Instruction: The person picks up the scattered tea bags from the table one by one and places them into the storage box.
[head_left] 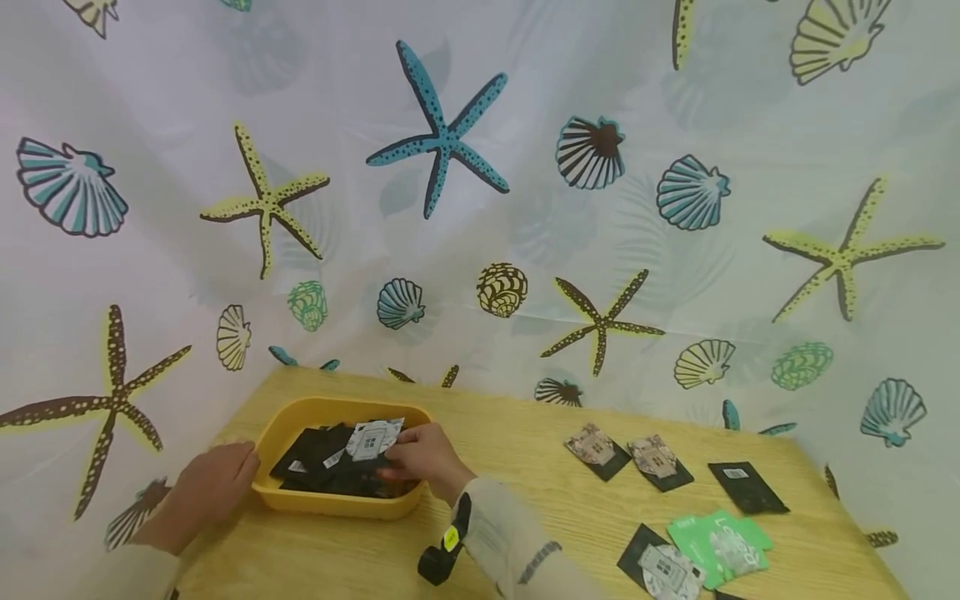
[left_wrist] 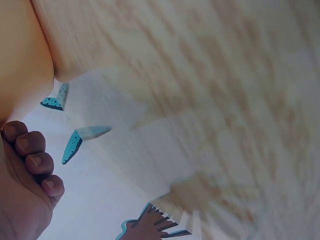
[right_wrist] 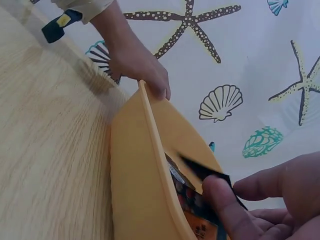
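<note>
A yellow tray (head_left: 288, 496) with several dark packets stands on the wooden table's left part. My left hand (head_left: 217, 482) holds its left rim, with the fingers (right_wrist: 157, 85) curled over the edge in the right wrist view. My right hand (head_left: 423, 457) reaches into the tray and pinches a packet (head_left: 372, 439) with a grey-white printed face. In the right wrist view the thumb (right_wrist: 225, 207) presses on a black packet (right_wrist: 207, 172) above the tray wall (right_wrist: 140, 190). The left wrist view shows only curled fingers (left_wrist: 35, 165) beside the tray's side (left_wrist: 22, 60).
Loose packets lie on the table's right side: two printed ones (head_left: 596, 448), a black one (head_left: 746, 487), and green ones (head_left: 720, 546) near the front edge. A seashell-patterned curtain (head_left: 480, 208) hangs close behind the table (head_left: 525, 433).
</note>
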